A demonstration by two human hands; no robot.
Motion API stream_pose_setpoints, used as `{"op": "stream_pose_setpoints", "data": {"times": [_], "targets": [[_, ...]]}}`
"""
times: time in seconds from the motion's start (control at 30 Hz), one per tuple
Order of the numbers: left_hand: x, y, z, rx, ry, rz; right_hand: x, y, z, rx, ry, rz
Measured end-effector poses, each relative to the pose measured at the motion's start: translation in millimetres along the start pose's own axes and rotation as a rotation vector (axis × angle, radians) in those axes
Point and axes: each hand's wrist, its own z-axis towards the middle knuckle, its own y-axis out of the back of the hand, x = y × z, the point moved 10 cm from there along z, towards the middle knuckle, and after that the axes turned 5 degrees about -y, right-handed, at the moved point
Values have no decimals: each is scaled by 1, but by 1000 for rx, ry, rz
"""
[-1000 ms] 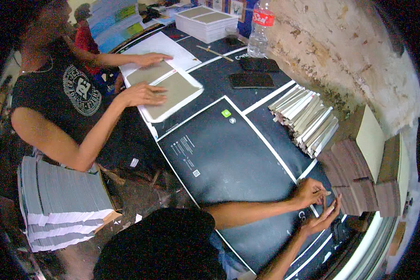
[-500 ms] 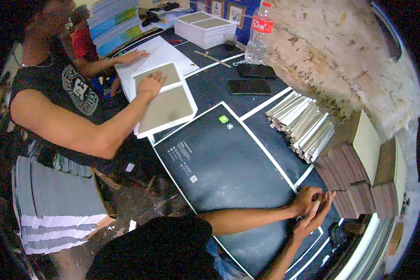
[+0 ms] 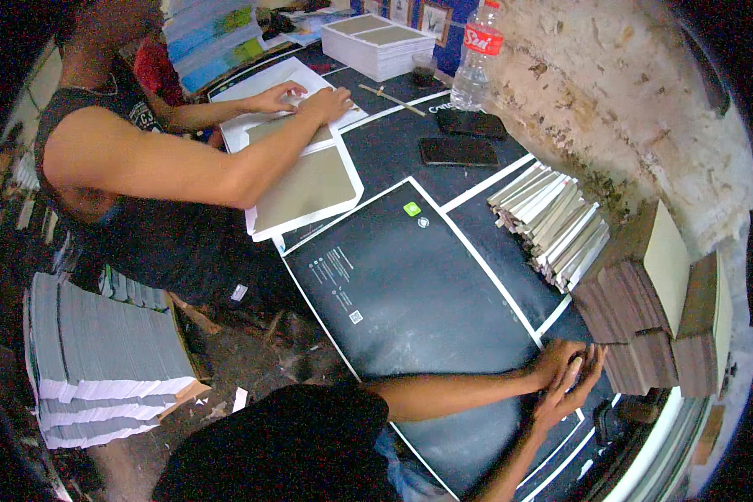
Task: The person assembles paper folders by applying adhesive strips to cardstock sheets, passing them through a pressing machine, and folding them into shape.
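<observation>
My left hand (image 3: 555, 366) and my right hand (image 3: 567, 396) meet over the right end of a large dark printed sheet (image 3: 427, 284) with white borders, beside stacks of brown board. The left fingers curl inward; whether anything lies in them is hidden. My right hand lies against the left with its fingers stretched towards the stacks. To the left, a co-worker's hands (image 3: 322, 105) work at the top of a white-edged cover with grey-brown board panels (image 3: 309, 188).
Brown board stacks (image 3: 627, 301) and a bundle of thin board strips (image 3: 552, 222) stand at the right by the wall. Two dark phones (image 3: 458, 151) and a water bottle (image 3: 477, 63) are farther back. Tall stacks of grey sheets (image 3: 109, 351) stand low at the left.
The co-worker has moved one hand off the cover's middle to its top edge, where both hands now meet. My hands stay together in nearly the same place, with slight finger movement.
</observation>
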Motion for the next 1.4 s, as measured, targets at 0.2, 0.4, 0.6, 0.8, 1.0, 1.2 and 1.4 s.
{"op": "stream_pose_setpoints", "data": {"times": [0.2,0.4,0.6,0.8,1.0,1.2,1.4], "targets": [[3,-1,2,-14,-21,20,-3,-1,2,-11,-51,64],[-14,7,11,-90,-156,78,11,4,1,-90,51,-36],[-44,-3,1,59,-221,-269,10,33,-1,-332,-13,-210],[-45,5,-1,123,-168,-131,-6,35,-5,-336,-86,-109],[-27,-16,9,183,-74,-204,12,26,-5,-272,27,-105],[33,13,16,118,79,-44,41,39,5,-421,148,-201],[20,-9,8,209,135,-31,63,116,-133,-378,-40,5]]}}
